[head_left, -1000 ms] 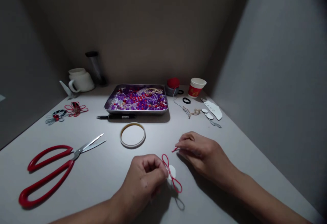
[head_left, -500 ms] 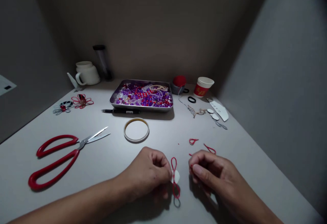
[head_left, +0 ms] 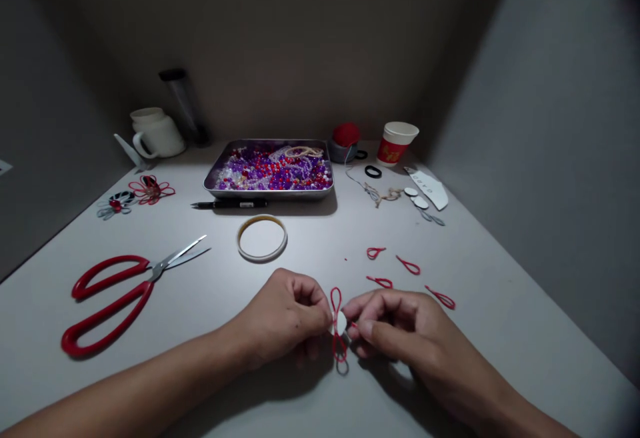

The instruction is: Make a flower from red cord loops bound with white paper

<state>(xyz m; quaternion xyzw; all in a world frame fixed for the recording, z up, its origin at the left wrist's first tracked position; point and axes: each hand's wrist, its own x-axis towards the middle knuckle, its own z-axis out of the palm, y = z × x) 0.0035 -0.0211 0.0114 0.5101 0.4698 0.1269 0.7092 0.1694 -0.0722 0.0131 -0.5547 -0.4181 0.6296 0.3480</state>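
My left hand (head_left: 287,318) pinches the left edge of a small white disc (head_left: 341,323) above the tabletop. Two red cord loops (head_left: 335,337) lie across its face, one pointing away from me and the other toward me. Just below hangs a grey loop (head_left: 343,369). Close at the disc's right side, my right hand (head_left: 407,328) has thumb and finger closed on a bit of red cord (head_left: 355,325), mostly hidden by the fingers. Several loose red cord loops (head_left: 409,266) lie on the table beyond my right hand.
Red-handled scissors (head_left: 155,271) lie open at left, near a roll of tape (head_left: 262,239). Behind are a pen (head_left: 230,205), a metal tray (head_left: 270,193) of beads, yarn balls (head_left: 345,141), a paper cup (head_left: 397,143) and a white pot (head_left: 160,133). Finished-looking cord flowers (head_left: 151,189) rest far left.
My right hand has moved left, bringing its red cord up beside the disc. More loose red loops show behind it. My left hand keeps its hold; the whole view has shifted slightly.
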